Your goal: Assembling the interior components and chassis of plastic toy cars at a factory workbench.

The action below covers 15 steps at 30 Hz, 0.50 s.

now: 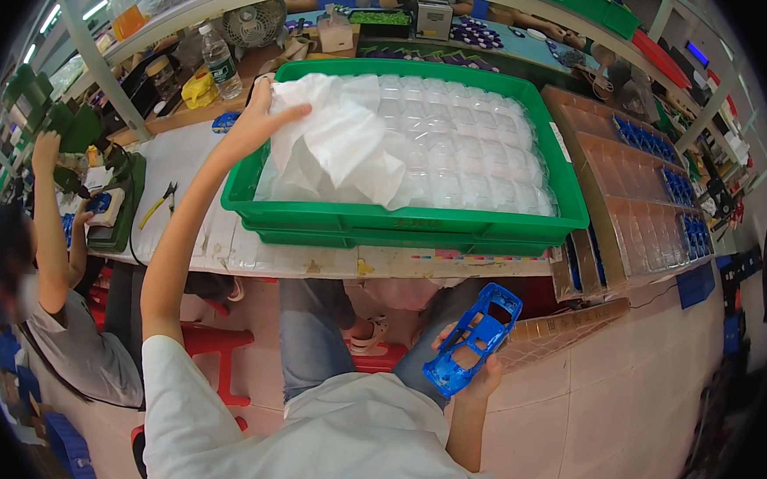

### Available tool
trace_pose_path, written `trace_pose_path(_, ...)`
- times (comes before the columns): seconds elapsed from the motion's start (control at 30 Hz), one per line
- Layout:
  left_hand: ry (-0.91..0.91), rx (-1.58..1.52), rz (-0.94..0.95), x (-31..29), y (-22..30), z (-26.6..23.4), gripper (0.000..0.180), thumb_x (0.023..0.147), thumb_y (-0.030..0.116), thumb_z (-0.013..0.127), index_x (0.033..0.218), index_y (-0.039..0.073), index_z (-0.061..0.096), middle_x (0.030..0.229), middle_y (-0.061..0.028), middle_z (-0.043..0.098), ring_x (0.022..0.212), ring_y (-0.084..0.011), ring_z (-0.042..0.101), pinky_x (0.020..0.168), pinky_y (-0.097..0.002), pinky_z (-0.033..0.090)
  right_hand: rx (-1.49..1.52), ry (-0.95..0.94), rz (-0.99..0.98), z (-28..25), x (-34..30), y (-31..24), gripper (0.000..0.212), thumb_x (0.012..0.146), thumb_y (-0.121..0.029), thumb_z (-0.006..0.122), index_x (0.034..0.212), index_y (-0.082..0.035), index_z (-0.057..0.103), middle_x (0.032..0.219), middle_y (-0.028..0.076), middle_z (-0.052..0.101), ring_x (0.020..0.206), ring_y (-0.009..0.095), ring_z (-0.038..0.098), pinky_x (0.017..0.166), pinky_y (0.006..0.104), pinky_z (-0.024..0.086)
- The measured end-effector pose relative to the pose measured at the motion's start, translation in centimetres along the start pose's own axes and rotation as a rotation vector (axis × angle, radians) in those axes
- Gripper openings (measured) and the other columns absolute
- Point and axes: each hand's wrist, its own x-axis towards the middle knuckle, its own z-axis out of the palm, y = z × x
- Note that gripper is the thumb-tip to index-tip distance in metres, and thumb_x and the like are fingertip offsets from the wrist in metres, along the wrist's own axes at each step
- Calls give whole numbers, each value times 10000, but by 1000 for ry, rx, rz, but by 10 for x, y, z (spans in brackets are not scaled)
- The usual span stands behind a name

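Blue toy car body (474, 340): glossy moulded plastic shell, hollow, window openings cut out, no wheels visible. Held low over the lap, below the table edge (329, 261), nose tilted up toward the bench. Clamped in right hand (479, 377), fingers wrapped under the rear end, thumb on the side.

Left hand (252, 126) stretched out to the green crate (402, 219), pinching a crumpled white tissue sheet (337, 140) at its upper left corner. Sheet lifted partway, draped over the left part of the crate. Beneath it: clear blister tray (468, 148) with rows of pockets, contents too pale to make out. Second green crate stacked under the first, rim just visible.

Right of crate: brown compartment trays (624, 184), some slots filled with blue parts (644, 137). Water bottle (221, 58) and small fan (252, 22) behind the crate. Co-worker (54, 307) in grey seated far left, arm raised at a green press (65, 132).
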Motion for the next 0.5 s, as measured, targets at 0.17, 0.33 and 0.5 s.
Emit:
trace_pose_path(0.17, -11, -18, 102, -32, -26, -8, 374, 729, 54, 534, 1033, -1, 324, 1002, -157, 446, 983, -202, 423, 848, -291, 346, -45, -81, 56, 6, 3, 6, 721, 686, -380, 657, 1210, 2, 341, 1036, 233, 505, 916, 324, 547, 779, 402, 463)
trace_pose_path(0.33, 480, -184, 302, -70, -20, -21, 386, 731, -47, 397, 1102, 51, 354, 974, -85, 439, 957, -193, 434, 859, -282, 353, -36, -91, 112, 4, 4, 18, 758, 658, -360, 679, 1208, 35, 337, 1066, 241, 496, 945, 327, 540, 784, 406, 466)
trace_pose_path(0.5, 85, -784, -94, -207, 24, 19, 623, 611, 221, 600, 1161, 60, 354, 1032, -76, 421, 953, -175, 427, 825, -280, 358, 111, -349, 343, 6, -1, 41, 778, 608, -266, 745, 1227, -21, 342, 1269, 220, 319, 1066, 276, 461, 838, 413, 432)
